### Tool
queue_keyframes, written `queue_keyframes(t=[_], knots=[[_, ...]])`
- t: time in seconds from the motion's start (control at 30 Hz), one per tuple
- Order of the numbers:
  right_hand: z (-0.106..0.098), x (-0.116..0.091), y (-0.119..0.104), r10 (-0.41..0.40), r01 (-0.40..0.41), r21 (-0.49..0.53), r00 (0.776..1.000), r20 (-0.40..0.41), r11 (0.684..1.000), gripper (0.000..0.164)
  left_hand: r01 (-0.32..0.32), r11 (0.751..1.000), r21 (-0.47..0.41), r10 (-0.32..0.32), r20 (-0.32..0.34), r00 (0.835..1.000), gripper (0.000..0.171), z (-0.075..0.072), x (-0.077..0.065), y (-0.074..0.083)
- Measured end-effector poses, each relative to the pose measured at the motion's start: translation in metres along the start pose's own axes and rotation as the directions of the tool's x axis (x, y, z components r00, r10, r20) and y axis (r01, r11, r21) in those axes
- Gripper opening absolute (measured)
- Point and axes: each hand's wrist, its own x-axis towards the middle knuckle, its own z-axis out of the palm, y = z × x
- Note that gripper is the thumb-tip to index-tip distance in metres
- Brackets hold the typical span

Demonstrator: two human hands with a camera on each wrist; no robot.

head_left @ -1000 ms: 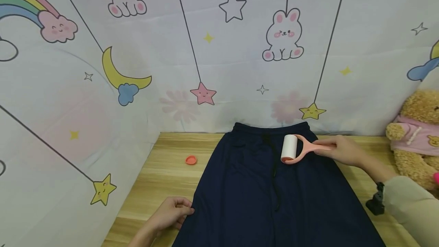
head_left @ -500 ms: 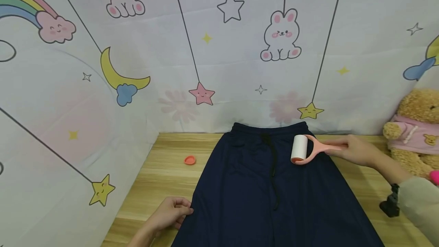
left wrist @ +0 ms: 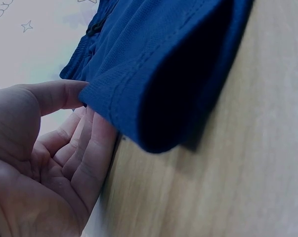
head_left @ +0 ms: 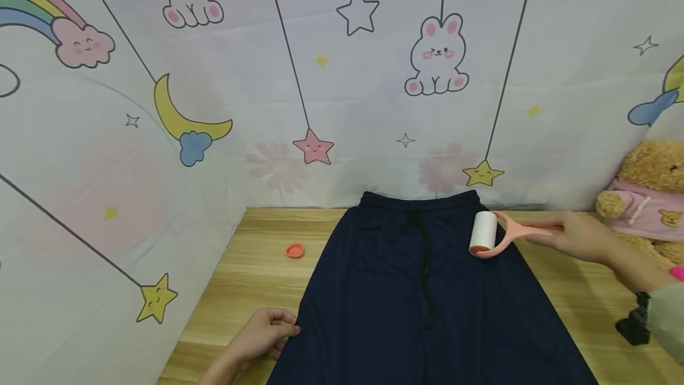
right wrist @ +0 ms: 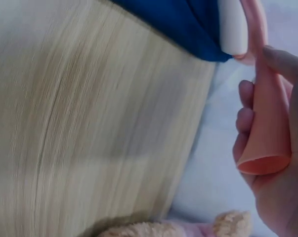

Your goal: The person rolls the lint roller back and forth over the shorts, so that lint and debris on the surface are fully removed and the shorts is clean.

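Observation:
Navy drawstring shorts (head_left: 385, 290) lie spread on the wooden table, waistband toward the back wall. My left hand (head_left: 265, 334) pinches their left edge between thumb and fingers; in the left wrist view a wide leg opening (left wrist: 163, 113) gapes beside the fingertips. My right hand (head_left: 585, 236) grips the handle of a pink lint roller (head_left: 514, 232). Its white roll (head_left: 483, 230) lies over the upper right of the shorts, near the side edge. The right wrist view shows the fingers wrapped round the hollow pink handle (right wrist: 272, 123).
A small orange-red cap (head_left: 295, 251) rests on the table (head_left: 256, 278) left of the shorts. At the far right a teddy bear (head_left: 649, 201) in a pink top sits against the wall. A patterned cloth backdrop (head_left: 369, 88) rises behind the table and along the left side.
My right hand has moved right with the lint roller, taking the roll from near the drawstring toward the right edge of the shorts. The left hand keeps its pinch in place.

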Motion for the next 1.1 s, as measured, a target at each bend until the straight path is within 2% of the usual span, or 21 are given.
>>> queue_keyframes(t=[0.33,0.73,0.93,1.1], knots=[[-0.011,-0.013,0.006,0.003,-0.003,-0.055,1.0,0.008,0.999,0.06,0.007,1.0,0.004,-0.007,-0.003,1.0,0.017,0.0,0.0,0.0],[-0.024,-0.022,0.009,0.066,-0.062,-0.12,0.998,0.024,0.991,0.067,0.012,1.0,-0.001,-0.012,-0.005,1.0,0.018,0.0,-0.001,0.001],[-0.021,-0.019,0.009,0.048,-0.046,-0.123,0.999,0.011,0.991,0.067,0.01,1.0,-0.004,-0.01,-0.007,1.0,0.017,0.001,-0.002,0.002],[-0.013,-0.014,0.009,0.024,-0.023,-0.078,1.0,0.013,0.997,0.064,0.008,1.0,0.0,-0.008,-0.009,1.0,0.018,0.0,-0.001,0.0]])
